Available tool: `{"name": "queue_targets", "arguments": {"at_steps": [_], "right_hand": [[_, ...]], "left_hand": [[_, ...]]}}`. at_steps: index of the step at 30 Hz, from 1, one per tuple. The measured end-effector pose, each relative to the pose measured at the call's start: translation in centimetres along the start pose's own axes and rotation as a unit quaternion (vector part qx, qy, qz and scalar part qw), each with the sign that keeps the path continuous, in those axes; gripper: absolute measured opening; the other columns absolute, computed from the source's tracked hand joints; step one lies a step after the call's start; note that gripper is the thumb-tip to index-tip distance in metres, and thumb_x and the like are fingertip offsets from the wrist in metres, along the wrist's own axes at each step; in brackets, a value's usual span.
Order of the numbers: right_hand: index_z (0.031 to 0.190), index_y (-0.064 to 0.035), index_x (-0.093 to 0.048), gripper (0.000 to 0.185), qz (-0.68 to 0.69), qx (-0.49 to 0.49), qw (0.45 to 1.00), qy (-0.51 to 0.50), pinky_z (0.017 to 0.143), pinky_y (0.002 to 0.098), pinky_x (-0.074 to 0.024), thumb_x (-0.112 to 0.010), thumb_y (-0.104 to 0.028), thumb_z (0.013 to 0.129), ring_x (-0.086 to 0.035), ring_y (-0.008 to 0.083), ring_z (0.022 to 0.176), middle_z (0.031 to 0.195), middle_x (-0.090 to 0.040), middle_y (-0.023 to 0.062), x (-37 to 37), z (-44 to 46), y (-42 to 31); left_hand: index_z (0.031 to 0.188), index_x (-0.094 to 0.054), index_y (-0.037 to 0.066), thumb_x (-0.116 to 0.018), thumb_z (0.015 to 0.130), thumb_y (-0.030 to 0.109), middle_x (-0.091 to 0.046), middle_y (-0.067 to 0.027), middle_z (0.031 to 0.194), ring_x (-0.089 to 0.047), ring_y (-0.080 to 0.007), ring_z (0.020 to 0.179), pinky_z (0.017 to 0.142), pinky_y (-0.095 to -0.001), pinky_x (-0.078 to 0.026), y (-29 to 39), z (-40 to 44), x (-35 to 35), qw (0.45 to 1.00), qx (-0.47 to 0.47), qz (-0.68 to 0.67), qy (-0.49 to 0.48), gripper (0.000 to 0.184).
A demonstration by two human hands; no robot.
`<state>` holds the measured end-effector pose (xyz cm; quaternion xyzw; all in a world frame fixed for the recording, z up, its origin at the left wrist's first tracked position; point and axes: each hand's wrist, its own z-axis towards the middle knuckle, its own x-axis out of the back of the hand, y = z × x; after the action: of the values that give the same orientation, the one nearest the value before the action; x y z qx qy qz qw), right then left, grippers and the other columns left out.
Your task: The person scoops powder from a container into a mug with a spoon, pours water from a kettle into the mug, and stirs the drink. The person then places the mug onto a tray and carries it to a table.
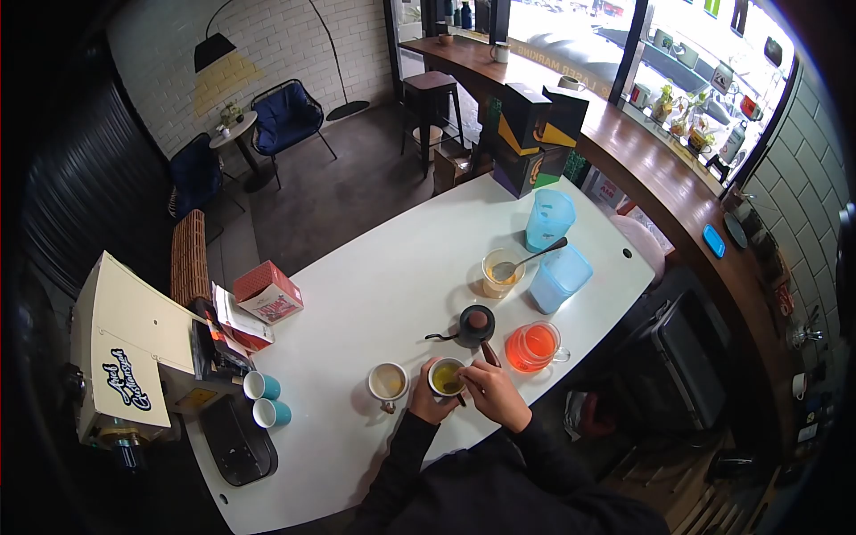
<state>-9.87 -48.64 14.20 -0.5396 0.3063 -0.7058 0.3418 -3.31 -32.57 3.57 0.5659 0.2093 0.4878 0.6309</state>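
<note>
My left hand point(430, 406) is wrapped round a cup point(446, 377) with yellow-green liquid in it. Over the cup's right side, the fingers of my right hand point(496, 398) are pinched on a thin dark utensil point(461, 399), which is mostly hidden. To the left stands another cup point(388, 382) with pale contents, its handle toward me. Just beyond my hands sits a black gooseneck kettle point(474, 326) with a brown knob and wooden handle. An orange-red drink fills a glass mug point(533, 347) at the right. Behind it a spoon point(544, 253) leans in a clear container point(502, 273).
Two blue containers point(560, 278) stand on the white table point(348, 285) at the right, near dark boxes point(535, 134). Two teal cups point(271, 413), a black tray point(239, 441), a red box point(268, 292) and a cream machine point(134, 348) are at the left.
</note>
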Motion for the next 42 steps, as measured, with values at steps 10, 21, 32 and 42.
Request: {"name": "queue_targets", "arguments": {"at_steps": [10,21,32,42], "right_hand": [[0.101,0.0002,-0.068,0.015,-0.016,0.012,1.000,0.013,0.070,0.0395,-0.0504,-0.062,-0.002,0.088,-0.064,0.0342,0.076,0.085,-0.062,0.0158,-0.36,0.17,0.12],[0.101,0.0005,-0.068,0.015,-0.021,-0.011,0.999,0.041,0.070,0.0395,-0.0503,-0.061,-0.001,0.088,-0.063,0.0347,0.078,0.085,-0.062,0.0162,0.05,0.11,-0.33],[0.101,0.0001,-0.068,0.016,0.015,-0.015,1.000,-0.004,0.069,0.0413,-0.0502,-0.061,-0.001,0.087,-0.064,0.0339,0.075,0.082,-0.062,0.0166,-0.35,-0.12,-0.28],[0.102,-0.0014,-0.068,0.015,-0.025,-0.003,0.999,0.039,0.068,0.0399,-0.0503,-0.061,-0.004,0.089,-0.064,0.0336,0.077,0.083,-0.062,0.0148,-0.38,0.02,-0.18]], "left_hand": [[0.137,-0.036,0.005,-0.087,0.059,0.002,-0.056,-0.0166,0.123,-0.060,-0.0317,0.115,0.096,-0.0391,-0.050,0.19,0.03,-0.03,1.000,0.003,0.007,0.002,0.094],[0.137,-0.036,0.005,-0.087,0.058,0.003,-0.056,-0.0164,0.123,-0.060,-0.0316,0.115,0.097,-0.0392,-0.050,-0.38,-0.02,-0.18,1.000,0.013,-0.005,0.002,0.094],[0.137,-0.036,0.005,-0.088,0.058,0.004,-0.057,-0.0161,0.123,-0.060,-0.0312,0.115,0.096,-0.0387,-0.050,-0.15,-0.07,-0.10,1.000,0.002,-0.005,0.004,0.095],[0.137,-0.036,0.005,-0.089,0.059,0.004,-0.056,-0.0162,0.123,-0.060,-0.0307,0.115,0.096,-0.0387,-0.050,-0.03,0.02,0.01,1.000,-0.009,0.008,0.002,0.095]]}}
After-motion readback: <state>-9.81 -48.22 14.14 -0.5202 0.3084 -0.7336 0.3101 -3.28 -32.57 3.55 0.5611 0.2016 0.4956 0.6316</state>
